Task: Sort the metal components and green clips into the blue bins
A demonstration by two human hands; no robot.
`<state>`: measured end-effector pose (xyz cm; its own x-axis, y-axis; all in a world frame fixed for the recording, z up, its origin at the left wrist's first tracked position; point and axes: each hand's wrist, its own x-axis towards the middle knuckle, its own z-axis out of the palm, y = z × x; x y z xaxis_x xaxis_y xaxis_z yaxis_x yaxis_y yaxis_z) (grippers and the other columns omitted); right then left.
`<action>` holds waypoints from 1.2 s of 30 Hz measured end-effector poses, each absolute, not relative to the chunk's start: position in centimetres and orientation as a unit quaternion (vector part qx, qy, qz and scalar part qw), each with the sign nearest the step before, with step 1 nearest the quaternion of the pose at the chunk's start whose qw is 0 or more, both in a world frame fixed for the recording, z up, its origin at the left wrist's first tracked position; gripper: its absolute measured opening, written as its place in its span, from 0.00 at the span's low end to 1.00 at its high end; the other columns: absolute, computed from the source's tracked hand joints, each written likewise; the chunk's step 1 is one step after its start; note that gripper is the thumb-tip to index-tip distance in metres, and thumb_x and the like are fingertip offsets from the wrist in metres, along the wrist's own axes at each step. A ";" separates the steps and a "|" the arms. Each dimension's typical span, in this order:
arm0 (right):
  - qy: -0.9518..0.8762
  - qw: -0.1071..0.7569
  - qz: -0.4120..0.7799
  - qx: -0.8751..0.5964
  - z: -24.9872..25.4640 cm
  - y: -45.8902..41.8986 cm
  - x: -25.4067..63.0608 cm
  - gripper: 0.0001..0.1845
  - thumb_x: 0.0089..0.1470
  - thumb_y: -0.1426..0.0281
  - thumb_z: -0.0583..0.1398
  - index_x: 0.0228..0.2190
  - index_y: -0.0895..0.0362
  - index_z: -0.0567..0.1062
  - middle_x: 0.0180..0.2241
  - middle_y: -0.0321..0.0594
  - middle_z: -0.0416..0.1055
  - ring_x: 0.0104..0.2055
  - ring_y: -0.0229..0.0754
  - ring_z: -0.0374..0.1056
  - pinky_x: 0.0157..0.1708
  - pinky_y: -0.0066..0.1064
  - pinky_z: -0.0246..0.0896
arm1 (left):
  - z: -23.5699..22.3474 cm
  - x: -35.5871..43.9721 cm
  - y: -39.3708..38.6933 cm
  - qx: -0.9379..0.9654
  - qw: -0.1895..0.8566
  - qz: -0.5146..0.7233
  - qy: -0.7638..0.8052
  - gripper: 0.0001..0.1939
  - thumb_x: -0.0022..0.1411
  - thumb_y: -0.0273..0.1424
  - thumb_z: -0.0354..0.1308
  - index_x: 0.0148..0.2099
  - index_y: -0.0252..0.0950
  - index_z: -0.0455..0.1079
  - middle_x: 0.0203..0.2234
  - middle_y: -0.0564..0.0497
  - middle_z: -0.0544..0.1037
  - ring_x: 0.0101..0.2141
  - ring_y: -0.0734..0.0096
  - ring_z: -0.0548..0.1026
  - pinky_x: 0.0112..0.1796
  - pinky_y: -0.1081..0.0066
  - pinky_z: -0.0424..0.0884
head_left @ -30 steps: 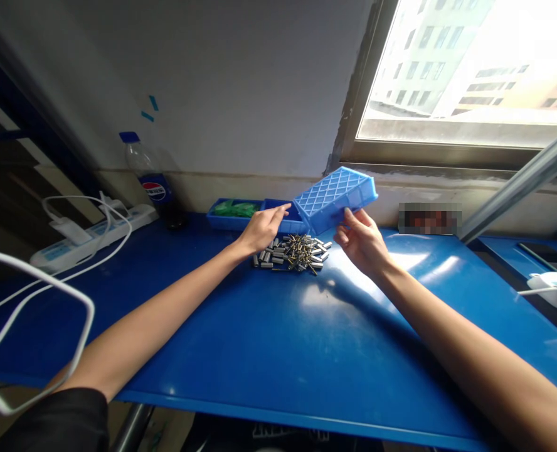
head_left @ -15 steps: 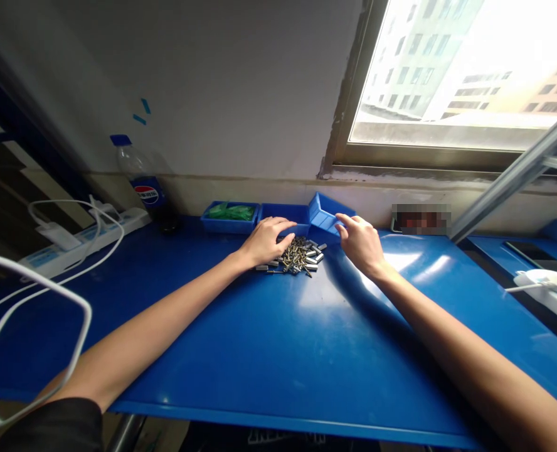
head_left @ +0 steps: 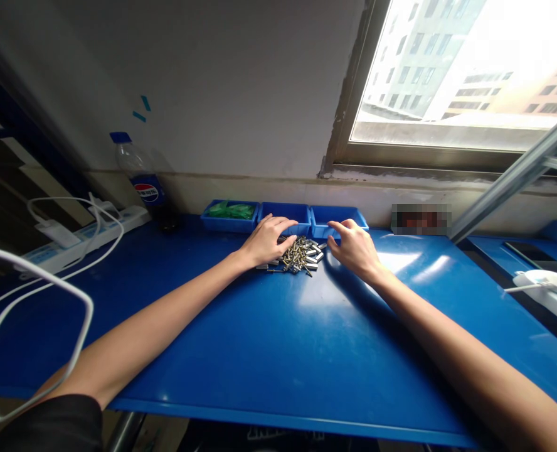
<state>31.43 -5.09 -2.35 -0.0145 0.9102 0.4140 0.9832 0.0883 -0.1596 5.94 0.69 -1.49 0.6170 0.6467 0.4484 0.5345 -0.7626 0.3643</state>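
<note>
A pile of small metal parts (head_left: 300, 255), silver sleeves and brassy screws, lies on the blue table (head_left: 269, 351) near the wall. My left hand (head_left: 265, 240) rests at the pile's left edge, fingers curved and apart, its tips on the rim of the middle blue tray (head_left: 285, 212). My right hand (head_left: 354, 247) lies flat to the right of the pile, fingers stretched toward the right blue tray (head_left: 339, 216), which stands upright against the wall. Neither hand holds anything.
A third blue tray (head_left: 230, 212) with green pieces stands left of the others. A plastic bottle (head_left: 142, 177) and a white power strip (head_left: 78, 235) with cables sit at the far left. A white device (head_left: 549, 284) lies at the right. A window is above.
My right hand has set the tipped-up blue tray down upright beside the other trays and let go of it. My left hand has stayed at the pile.
</note>
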 end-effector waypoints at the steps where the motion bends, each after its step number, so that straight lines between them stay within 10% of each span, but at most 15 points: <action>1: -0.711 0.217 -0.086 -0.663 -2.5 -5.0 31.6 0.26 0.65 0.64 0.56 0.60 0.56 0.76 0.51 0.52 0.76 0.46 0.52 0.73 0.49 0.43 0.69 | -1.5 6.0 0.7 0.895 0.095 0.284 0.332 0.23 0.71 0.40 0.54 0.63 0.35 0.73 0.60 0.40 0.77 0.62 0.52 0.74 0.70 0.43 0.53; 12: -0.735 0.310 -0.107 -0.593 -2.0 -5.6 30.3 0.23 0.63 0.70 0.58 0.59 0.54 0.76 0.56 0.49 0.76 0.39 0.48 0.76 0.42 0.41 0.72 | -1.3 5.1 0.3 0.899 0.032 0.312 0.305 0.22 0.72 0.38 0.55 0.61 0.33 0.75 0.63 0.39 0.74 0.69 0.50 0.63 0.70 0.47 0.58; 23: -0.860 0.267 -0.054 -0.431 1.1 -3.7 22.8 0.16 0.64 0.71 0.58 0.51 0.55 0.79 0.49 0.48 0.80 0.52 0.55 0.71 0.53 0.47 0.67 | -0.3 -1.8 -2.1 0.861 0.061 0.247 0.441 0.13 0.69 0.34 0.55 0.41 0.37 0.80 0.33 0.48 0.82 0.34 0.63 0.79 0.37 0.67 0.71; 32: -0.885 0.161 -0.095 -0.426 1.3 3.8 15.3 0.13 0.62 0.65 0.66 0.45 0.56 0.85 0.58 0.56 0.69 0.60 0.63 0.61 0.57 0.51 0.62 | -1.6 -4.4 -1.4 0.788 0.122 0.249 0.550 0.14 0.68 0.36 0.54 0.37 0.38 0.79 0.30 0.46 0.83 0.29 0.63 0.78 0.29 0.68 0.63; 36: -0.869 0.243 -0.041 -0.429 0.3 5.1 14.2 0.07 0.60 0.69 0.66 0.34 0.55 0.87 0.52 0.51 0.74 0.57 0.59 0.64 0.56 0.50 0.63 | -2.2 -4.5 -1.0 0.795 0.134 0.269 0.526 0.17 0.69 0.40 0.54 0.37 0.37 0.81 0.29 0.45 0.82 0.29 0.62 0.77 0.32 0.67 0.65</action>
<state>14.16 5.13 0.30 -0.5134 0.7256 0.4582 0.7656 0.6285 -0.1375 -4.53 -1.05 -2.20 0.3013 0.9094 0.2868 0.7649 -0.4101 0.4968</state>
